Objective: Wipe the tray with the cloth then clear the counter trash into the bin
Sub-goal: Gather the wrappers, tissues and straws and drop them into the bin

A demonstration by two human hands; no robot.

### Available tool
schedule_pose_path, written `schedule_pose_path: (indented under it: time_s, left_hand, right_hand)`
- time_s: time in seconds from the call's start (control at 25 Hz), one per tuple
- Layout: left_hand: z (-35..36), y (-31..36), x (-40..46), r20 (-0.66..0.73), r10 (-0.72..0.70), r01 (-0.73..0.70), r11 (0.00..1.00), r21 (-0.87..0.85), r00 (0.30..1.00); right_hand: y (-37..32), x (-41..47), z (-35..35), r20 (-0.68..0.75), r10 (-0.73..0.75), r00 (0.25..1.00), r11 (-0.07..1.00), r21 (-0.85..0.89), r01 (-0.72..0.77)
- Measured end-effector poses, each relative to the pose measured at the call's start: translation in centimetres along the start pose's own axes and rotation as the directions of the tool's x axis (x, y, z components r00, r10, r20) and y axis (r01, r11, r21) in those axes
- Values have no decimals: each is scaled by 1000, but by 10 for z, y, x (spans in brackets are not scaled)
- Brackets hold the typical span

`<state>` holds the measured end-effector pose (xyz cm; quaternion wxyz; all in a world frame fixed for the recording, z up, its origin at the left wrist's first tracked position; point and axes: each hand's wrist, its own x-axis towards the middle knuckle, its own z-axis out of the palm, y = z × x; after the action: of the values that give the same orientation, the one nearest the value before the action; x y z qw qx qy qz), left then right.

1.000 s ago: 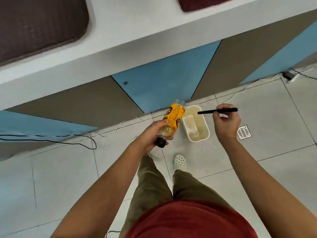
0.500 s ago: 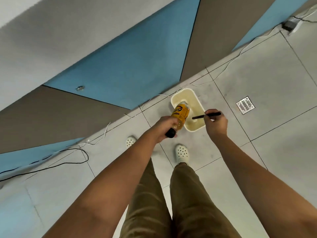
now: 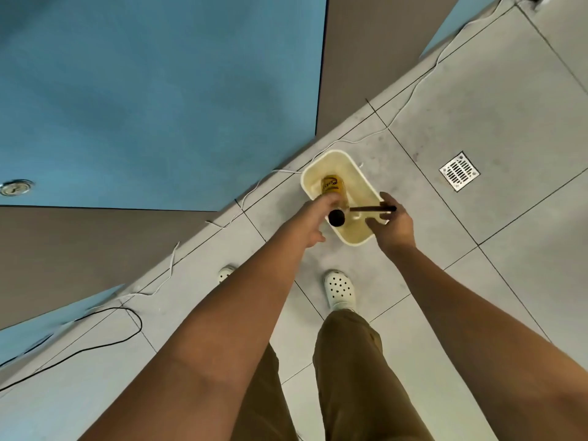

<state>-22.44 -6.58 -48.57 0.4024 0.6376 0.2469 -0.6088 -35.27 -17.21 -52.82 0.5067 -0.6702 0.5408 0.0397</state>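
Standing on the grey tiled floor (image 3: 477,100) close against the blue and brown cabinet fronts, the cream rectangular bin (image 3: 356,240) has both hands over its open top. The yellow-labelled bottle (image 3: 332,187) hangs inside the bin's mouth, black cap end toward the camera, and the left hand (image 3: 313,218) is at its neck; its fingers (image 3: 327,200) look loosened around the neck, though whether they actually grip it cannot be told. The right hand (image 3: 393,226) reaches over the bin's near right rim, its fingers pinched on one end of a thin dark stick (image 3: 370,209) that lies level across the opening, its free end pointing at the bottle cap. A white cable (image 3: 410,100) runs along the foot of the cabinets just behind the bin. A metal floor drain (image 3: 459,170) sits well off to the right. Nearer the camera, two white perforated clogs (image 3: 339,289) and olive trouser legs (image 3: 356,377) show below the forearms, and a black cable (image 3: 105,343) loops over the tiles at the left.
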Motion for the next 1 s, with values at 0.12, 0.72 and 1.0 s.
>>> schedule_pose_path:
  time_s: [0.12,0.72,1.0]
  left_hand:
    - [-11,-13,-9,-11,-22,23,998,54,1000]
    - [-54,26,-277,-142,424,-428,904,4,894]
    - [-130,57,-422,-223,704,-734,670,-106,675]
  right_hand:
    - [18,-12,-10,26,161,987,978,-136,-156]
    - [-207,-196,-45,133,-399,907,916,23,400]
    - [-369,-269,-32,146,-792,593,610,159,776]
